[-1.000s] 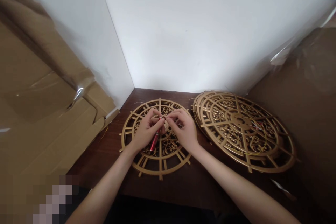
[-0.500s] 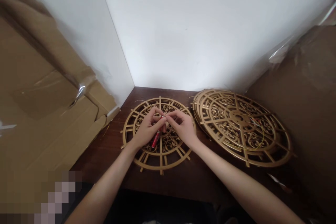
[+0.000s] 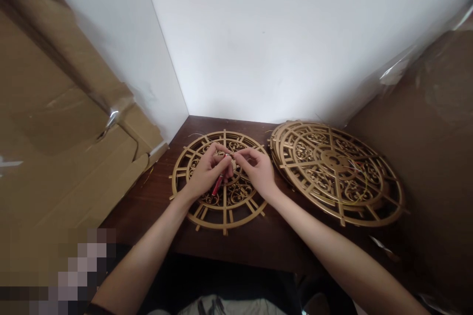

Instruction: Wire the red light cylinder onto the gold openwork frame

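A slim red tube (image 3: 217, 185), with pale markings, is in my left hand (image 3: 207, 172). The fingers are closed round it, its lower end pokes out below them and its upper end points up between thumb and forefinger. Opposite it, my right hand (image 3: 260, 170) pinches thumb and forefinger together close to the tube's upper end; what lies in that pinch is too small to make out. Directly beneath both hands lies a round gold openwork clock-face frame (image 3: 225, 229) with scrollwork and radial bars, its middle partly hidden by my fingers.
A stack of similar gold round frames (image 3: 342, 219) with a thin yellow strand on it lies to the right on the dark wooden table (image 3: 148, 206). Cardboard (image 3: 74, 157) stands at the left, a brown panel (image 3: 428, 123) at the right, a white wall (image 3: 258, 49) behind. A blade-like thing (image 3: 384, 247) lies front right.
My right fingertips have drawn slightly apart from the tube's upper end. The tube tilts a little more in my left hand. The whole view has shifted slightly.
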Tool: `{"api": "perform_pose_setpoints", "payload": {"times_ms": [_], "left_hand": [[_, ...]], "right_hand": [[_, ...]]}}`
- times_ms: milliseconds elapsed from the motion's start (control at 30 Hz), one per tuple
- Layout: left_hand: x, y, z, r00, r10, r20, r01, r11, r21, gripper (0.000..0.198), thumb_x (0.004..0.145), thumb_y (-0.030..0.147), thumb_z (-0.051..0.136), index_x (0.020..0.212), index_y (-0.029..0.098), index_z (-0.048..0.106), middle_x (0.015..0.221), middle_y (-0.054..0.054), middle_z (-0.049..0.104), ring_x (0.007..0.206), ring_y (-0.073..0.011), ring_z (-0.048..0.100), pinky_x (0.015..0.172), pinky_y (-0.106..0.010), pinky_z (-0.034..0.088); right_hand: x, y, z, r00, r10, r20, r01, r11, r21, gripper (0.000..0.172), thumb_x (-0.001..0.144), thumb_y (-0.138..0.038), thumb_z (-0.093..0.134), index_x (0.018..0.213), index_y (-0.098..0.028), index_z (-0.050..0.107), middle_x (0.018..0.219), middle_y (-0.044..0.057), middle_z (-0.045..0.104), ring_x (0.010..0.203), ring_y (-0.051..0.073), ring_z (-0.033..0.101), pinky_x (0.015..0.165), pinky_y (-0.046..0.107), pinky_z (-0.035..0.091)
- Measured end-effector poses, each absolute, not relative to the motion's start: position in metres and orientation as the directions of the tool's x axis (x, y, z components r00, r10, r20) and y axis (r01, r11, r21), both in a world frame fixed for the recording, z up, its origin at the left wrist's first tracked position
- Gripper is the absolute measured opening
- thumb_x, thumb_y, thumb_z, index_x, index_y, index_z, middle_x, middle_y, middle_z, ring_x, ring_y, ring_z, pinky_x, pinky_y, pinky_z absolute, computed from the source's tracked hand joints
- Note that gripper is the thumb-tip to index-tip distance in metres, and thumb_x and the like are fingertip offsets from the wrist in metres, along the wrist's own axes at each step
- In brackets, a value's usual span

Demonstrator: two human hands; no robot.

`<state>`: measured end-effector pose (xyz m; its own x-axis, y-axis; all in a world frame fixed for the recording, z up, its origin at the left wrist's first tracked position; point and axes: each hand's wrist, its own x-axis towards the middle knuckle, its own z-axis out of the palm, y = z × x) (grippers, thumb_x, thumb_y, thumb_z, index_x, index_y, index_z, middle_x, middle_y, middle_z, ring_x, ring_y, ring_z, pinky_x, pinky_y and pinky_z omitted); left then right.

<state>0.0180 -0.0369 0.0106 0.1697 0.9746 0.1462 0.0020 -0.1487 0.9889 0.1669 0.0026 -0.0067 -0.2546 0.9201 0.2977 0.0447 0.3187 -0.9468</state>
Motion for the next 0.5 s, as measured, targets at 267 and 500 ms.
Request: {"api": "perform_pose_setpoints", "payload": {"times_ms": [267, 500], "left_hand": [[0.0204, -0.0378, 0.0105, 0.155, 0.982, 0.107, 0.037, -0.114, 0.993, 0.028, 0.084, 0.035, 0.056, 0.096, 0.019, 0.036, 0.062, 0.003, 0.06, 0.045, -0.0072, 0.05, 0.042, -0.016, 0.04], [0.0179, -0.036, 0.0039, 0.176, 0.973, 0.151, 0.046, -0.161, 0.986, 0.024, 0.086, 0.036, 0.053, 0.094, 0.019, 0.037, 0.066, 0.002, 0.061, 0.045, -0.0059, 0.047, 0.04, -0.015, 0.035]], "right_hand": [[0.1664, 0.0037, -0.008, -0.253, 0.923, 0.29, 0.027, 0.306, -0.952, 0.021, 0.078, -0.036, 0.062, 0.08, -0.015, 0.066, 0.073, 0.003, 0.066, 0.062, 0.013, 0.058, 0.056, 0.024, 0.044], [0.1663, 0.0024, -0.0069, -0.256, 0.918, 0.302, 0.003, 0.314, -0.95, 0.02, 0.078, -0.034, 0.062, 0.08, -0.015, 0.067, 0.073, 0.003, 0.066, 0.062, 0.013, 0.058, 0.057, 0.024, 0.044]]}}
